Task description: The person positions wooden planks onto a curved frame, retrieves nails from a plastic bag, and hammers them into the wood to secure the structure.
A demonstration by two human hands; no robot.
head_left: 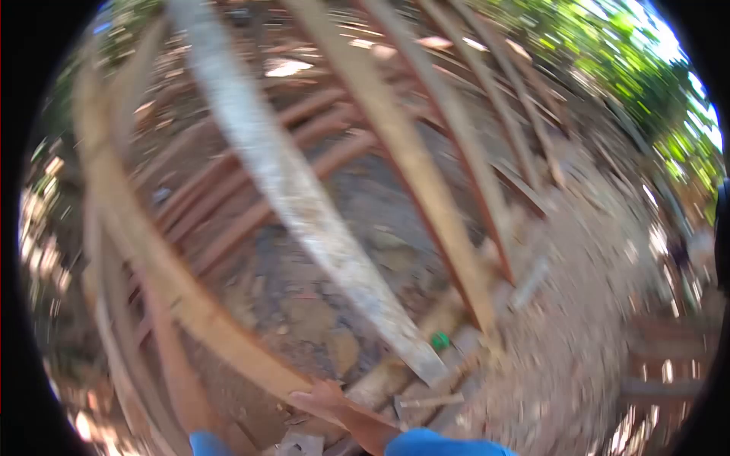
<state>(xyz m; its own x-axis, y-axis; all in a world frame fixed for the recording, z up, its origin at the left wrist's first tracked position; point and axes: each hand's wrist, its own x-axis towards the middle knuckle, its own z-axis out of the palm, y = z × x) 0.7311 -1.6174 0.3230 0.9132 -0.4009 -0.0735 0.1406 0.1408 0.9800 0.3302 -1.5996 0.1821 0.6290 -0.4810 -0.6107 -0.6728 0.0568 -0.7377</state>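
Note:
A long pale wooden plank (194,308) runs from the upper left down to the bottom middle. My right hand (323,397) grips it close to its near end, fingers closed over the edge. My left arm reaches up along the plank's left side, and my left hand (150,292) is against or beside it; motion blur and the plank hide its fingers. To the right lies a whitish, weathered board (304,201), apart from both hands.
More long planks (411,152) lean or lie in a row to the right. Reddish beams (228,186) cross behind them. A small green object (439,340) sits by the whitish board's lower end. Dirt ground (563,304) with debris spreads right; leafy greenery (631,91) is beyond.

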